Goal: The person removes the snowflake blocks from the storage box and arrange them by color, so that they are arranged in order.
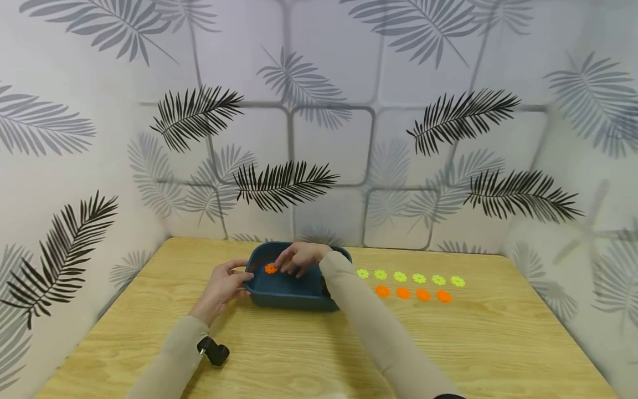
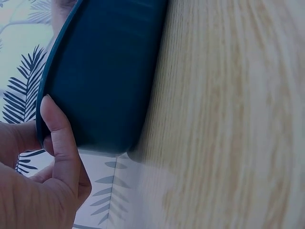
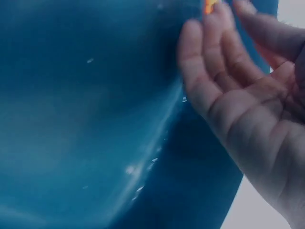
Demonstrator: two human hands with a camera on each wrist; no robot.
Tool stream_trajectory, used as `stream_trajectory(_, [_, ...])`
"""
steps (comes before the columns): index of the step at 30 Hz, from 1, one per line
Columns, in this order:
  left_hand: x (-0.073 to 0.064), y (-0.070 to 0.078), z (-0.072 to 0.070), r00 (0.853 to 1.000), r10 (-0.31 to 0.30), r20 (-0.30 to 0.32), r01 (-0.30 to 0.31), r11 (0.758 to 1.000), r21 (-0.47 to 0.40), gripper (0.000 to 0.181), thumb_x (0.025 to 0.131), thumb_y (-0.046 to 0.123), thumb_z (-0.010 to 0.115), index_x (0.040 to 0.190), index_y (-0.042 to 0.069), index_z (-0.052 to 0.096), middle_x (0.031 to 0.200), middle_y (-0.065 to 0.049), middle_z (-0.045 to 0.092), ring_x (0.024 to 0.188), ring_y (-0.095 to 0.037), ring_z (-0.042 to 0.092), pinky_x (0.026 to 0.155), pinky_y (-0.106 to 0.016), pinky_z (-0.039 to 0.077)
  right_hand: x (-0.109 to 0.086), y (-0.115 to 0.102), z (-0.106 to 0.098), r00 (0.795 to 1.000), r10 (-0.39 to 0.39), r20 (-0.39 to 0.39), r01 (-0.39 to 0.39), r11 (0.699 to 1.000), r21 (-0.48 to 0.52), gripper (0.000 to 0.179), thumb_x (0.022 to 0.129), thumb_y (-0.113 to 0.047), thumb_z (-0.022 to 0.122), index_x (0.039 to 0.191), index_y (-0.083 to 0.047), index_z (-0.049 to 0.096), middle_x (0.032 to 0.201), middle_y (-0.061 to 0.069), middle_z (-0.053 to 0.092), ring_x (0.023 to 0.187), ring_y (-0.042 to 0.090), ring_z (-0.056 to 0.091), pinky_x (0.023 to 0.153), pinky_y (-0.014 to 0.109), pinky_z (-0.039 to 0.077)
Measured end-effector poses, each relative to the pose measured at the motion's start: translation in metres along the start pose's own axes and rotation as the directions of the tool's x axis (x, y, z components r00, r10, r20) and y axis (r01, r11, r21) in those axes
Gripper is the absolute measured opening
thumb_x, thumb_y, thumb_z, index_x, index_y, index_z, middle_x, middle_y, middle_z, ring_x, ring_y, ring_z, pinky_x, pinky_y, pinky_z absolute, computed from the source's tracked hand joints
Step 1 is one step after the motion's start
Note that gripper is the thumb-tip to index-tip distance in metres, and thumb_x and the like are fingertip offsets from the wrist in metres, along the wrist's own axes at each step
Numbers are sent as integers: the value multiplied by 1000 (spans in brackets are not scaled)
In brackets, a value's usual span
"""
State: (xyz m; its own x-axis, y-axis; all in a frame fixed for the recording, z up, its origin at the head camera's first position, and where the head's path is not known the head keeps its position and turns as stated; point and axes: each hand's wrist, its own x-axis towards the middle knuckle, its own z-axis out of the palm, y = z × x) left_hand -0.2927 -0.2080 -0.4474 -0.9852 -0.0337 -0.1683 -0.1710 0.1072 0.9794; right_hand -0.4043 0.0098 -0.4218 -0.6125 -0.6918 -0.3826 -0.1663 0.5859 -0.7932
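Observation:
A dark blue plastic bin (image 1: 294, 302) stands on the table, with my left hand (image 1: 225, 285) at its left end. In the left wrist view, that hand (image 2: 52, 176) pinches the bin's rim between thumb and fingers. My right hand (image 1: 303, 257) reaches down inside the bin, its fingers loosely bent. An orange flower-shaped disc (image 1: 271, 269) shows in the bin, right by those fingertips. From the right wrist, only a sliver of the orange disc (image 3: 209, 6) appears past the fingers of the right hand (image 3: 248, 90); thumb and fingers look apart there.
Right of the bin, several yellow-green flower-shaped discs (image 1: 400, 276) lie in a row. Several orange discs (image 1: 423, 295) form a second row nearer the front. The right forearm crosses beside the orange row. Leaf-patterned walls (image 1: 329, 144) border the wooden table (image 1: 279, 354).

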Motion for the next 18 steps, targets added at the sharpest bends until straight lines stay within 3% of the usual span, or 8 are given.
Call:
stream_trajectory(3, [0, 0, 0, 1000, 3, 4, -3, 1000, -4, 46, 97, 6, 58, 142, 2, 46, 113, -23, 57, 64, -14, 64, 61, -26, 59, 2, 4, 1, 998, 62, -18, -63, 997, -37, 44, 98, 8, 45, 136, -8, 58, 119, 12, 64, 95, 17, 58, 73, 29, 54])
stream_trajectory(7, [2, 0, 0, 1000, 5, 3, -5, 1000, -8, 46, 97, 6, 58, 142, 2, 46, 114, -24, 57, 63, -13, 63, 59, -24, 58, 4, 6, 0, 998, 61, 13, -59, 992, -111, 50, 99, 6, 45, 143, -15, 52, 109, 5, 61, 83, 14, 51, 64, 28, 45])
stream_trajectory(13, [2, 0, -1, 1000, 3, 3, -3, 1000, -10, 46, 97, 6, 58, 141, 3, 47, 114, -23, 57, 63, -12, 64, 59, -24, 58, 10, 3, 3, 996, 80, 50, -66, 967, -245, 51, 103, -5, 41, 149, -26, 44, 77, -2, 45, 55, 11, 31, 52, 25, 35])
stream_trajectory(18, [3, -2, -1, 1000, -4, 3, 5, 1000, -14, 45, 96, 6, 59, 140, 3, 49, 108, -19, 58, 63, -12, 64, 60, -25, 58, 13, 6, 5, 996, 88, 35, -76, 964, -254, 51, 101, -3, 40, 145, -26, 50, 66, -5, 34, 50, 10, 26, 49, 24, 32])
